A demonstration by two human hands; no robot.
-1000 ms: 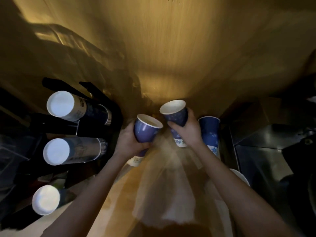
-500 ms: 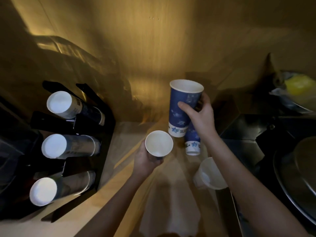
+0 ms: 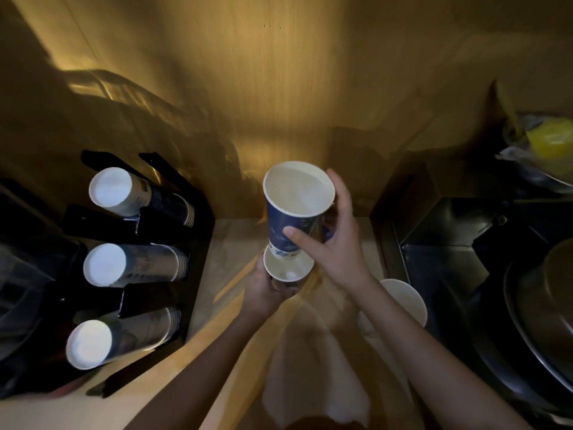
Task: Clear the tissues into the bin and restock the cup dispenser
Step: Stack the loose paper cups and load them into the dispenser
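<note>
Head view: my right hand [image 3: 333, 243] grips a tall blue paper cup [image 3: 294, 209], nesting it into the white-lined cup [image 3: 286, 270] my left hand [image 3: 266, 290] holds below; misalignment risks crushing rims.

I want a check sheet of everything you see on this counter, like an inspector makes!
Surface: pale wooden counter, dimly lit, wooden wall behind.
Job's things: black cup dispenser on the left, three rows of stacked cups lying sideways; a blue cup held above a second cup, base at its mouth; a third cup stands by the right forearm. No tissue clearly seen.
Clutter: pale sheet or bag on the counter, too blurred to name.
Grippers: right hand holds the blue cup, fingers round it; left hand holds the second cup from below.
Cables: nothing seen.
Surroundings: dark metal basin on the right, a large round pan, something yellow in a bag.
</note>
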